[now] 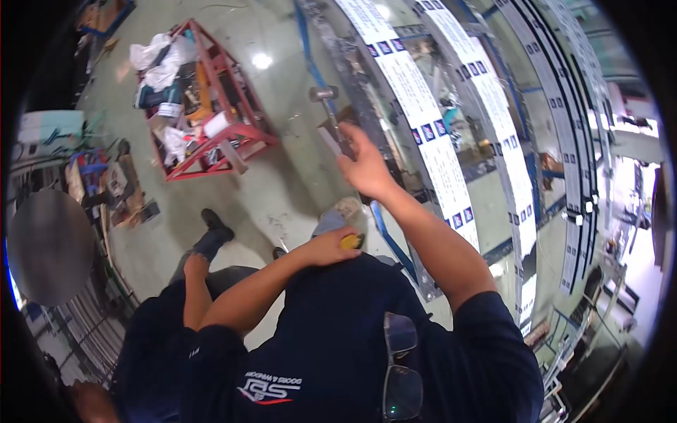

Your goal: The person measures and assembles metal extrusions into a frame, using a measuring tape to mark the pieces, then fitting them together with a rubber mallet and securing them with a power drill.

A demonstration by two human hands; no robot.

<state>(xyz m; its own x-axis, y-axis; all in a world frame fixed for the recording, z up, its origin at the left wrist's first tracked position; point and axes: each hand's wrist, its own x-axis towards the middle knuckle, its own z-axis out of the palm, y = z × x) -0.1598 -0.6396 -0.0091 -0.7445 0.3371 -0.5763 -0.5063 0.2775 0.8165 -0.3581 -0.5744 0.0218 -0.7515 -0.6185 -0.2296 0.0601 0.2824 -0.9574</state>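
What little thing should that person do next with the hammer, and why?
Maybe close the right hand around the hammer by its handle: that hand looks open, close to the handle, while the left hand holds a yellow thing.

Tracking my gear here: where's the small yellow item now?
In the head view, the small yellow item is in your left hand, just below centre, beside the lower edge of the dark shirt.

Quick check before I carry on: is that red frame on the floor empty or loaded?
Loaded. White bags, a white cylinder and other clutter sit in or on the red frame.
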